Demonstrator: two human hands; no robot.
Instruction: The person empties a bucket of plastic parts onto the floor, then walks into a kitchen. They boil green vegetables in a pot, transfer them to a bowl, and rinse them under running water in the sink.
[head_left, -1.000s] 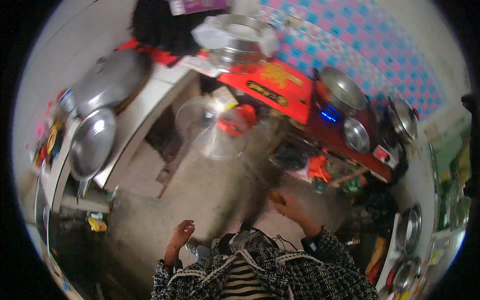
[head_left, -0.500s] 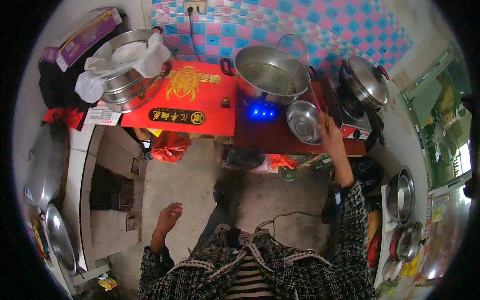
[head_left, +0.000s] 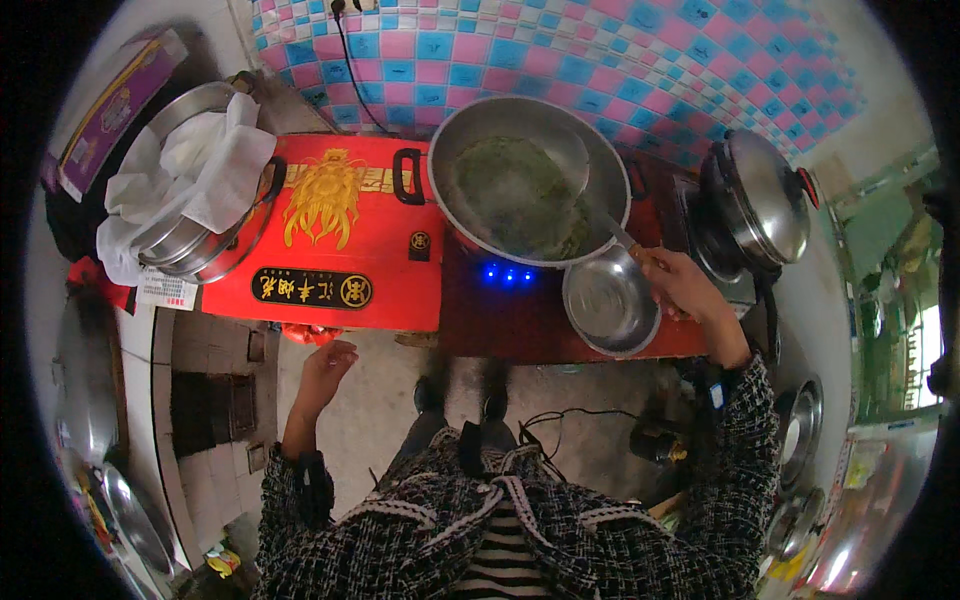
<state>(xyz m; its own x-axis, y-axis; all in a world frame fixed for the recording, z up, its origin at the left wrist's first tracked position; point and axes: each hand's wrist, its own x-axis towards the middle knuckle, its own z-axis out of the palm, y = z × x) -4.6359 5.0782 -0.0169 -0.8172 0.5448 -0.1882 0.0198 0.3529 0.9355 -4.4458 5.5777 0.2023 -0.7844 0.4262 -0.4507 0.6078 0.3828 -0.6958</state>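
My right hand (head_left: 685,283) is closed around the handle of a long-handled mesh skimmer (head_left: 617,232), whose round head reaches into a wide metal pot (head_left: 447,215). Inside the pot is murky liquid with green bits (head_left: 515,190), and the skimmer's head is hard to make out against it. Below my right hand, a shiny metal bowl (head_left: 608,305) stands on the dark red tabletop, close to the pot's near rim. My left hand (head_left: 328,370) hangs in front of the red box's near edge, empty, its fingers loosely bent.
A red box (head_left: 385,270) with gold print lies left of the pot. Further left stands a steamer pot (head_left: 195,262) lined with white cloth (head_left: 215,190). Right of the pot, a lidded pan (head_left: 765,195) sits on a stove. A black cable (head_left: 585,411) trails across the floor.
My right hand has lowered the skimmer from above the pot's far rim into the pot. I have come closer to the table, and my left hand has moved up towards the red box.
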